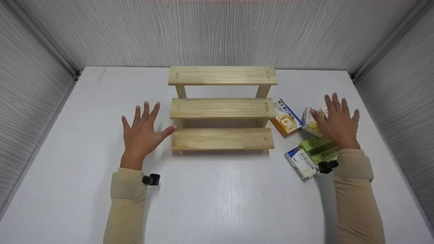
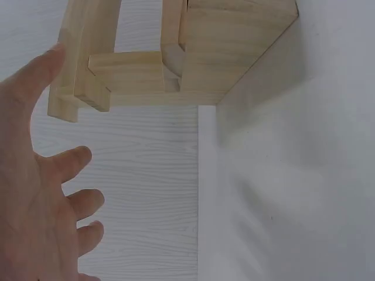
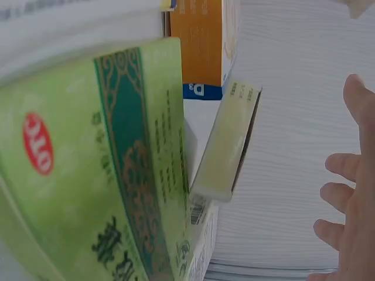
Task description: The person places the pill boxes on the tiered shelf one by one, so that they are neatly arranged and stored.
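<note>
A three-step wooden rack (image 1: 222,139) stands on the white table. My left hand (image 1: 140,137) is spread flat left of it, thumb close to the lowest step's end; whether they touch I cannot tell. Over the medicine boxes at the right hovers my right hand (image 1: 339,125), fingers spread and holding nothing. Around it lie an orange-and-white box (image 1: 286,120) against the rack, a green box (image 1: 317,149), a white-and-blue box (image 1: 301,163) and a pale yellow-and-white box (image 1: 309,121) partly hidden by the hand. In the right wrist view the green box (image 3: 88,164) looms large.
Grey wood-grain panels (image 1: 220,34) enclose the table (image 1: 217,196) at the back and both sides. A black wrist mount (image 1: 151,179) sits on the left sleeve, another (image 1: 328,166) on the right sleeve. The rack's side (image 2: 234,47) fills the top of the left wrist view.
</note>
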`<state>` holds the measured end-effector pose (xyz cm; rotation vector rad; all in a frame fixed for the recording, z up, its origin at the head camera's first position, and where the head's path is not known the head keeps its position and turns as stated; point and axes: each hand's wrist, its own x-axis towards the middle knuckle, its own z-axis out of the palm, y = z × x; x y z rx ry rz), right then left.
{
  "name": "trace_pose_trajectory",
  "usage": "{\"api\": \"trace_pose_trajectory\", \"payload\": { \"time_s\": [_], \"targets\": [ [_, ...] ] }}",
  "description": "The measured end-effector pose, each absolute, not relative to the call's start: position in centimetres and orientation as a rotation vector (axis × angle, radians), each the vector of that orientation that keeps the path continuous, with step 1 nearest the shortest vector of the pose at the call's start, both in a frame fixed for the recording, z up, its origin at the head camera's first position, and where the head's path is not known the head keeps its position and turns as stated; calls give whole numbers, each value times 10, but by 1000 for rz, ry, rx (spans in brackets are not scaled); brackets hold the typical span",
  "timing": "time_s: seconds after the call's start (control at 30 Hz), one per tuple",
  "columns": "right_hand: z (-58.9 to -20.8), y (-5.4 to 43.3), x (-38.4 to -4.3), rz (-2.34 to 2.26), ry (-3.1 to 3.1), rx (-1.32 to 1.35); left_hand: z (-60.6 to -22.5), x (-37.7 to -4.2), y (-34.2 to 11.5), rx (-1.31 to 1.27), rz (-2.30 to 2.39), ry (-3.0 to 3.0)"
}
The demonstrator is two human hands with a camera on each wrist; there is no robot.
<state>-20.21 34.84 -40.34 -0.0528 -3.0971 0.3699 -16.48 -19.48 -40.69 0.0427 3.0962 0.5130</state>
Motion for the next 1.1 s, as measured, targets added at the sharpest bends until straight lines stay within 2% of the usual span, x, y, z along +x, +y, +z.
{"api": "trace_pose_trajectory", "payload": {
  "time_s": [0.33,0.73,1.1],
  "targets": [
    [-408,391,-189,540,-3026,-202,-425,-159,-186,60,747,2994],
    [-433,437,-175,712,-3046,-439,-439,-154,-179,92,1140,2811],
    [-450,450,-172,783,-3183,-575,-449,-150,-175,19,1253,2695]
  ]
}}
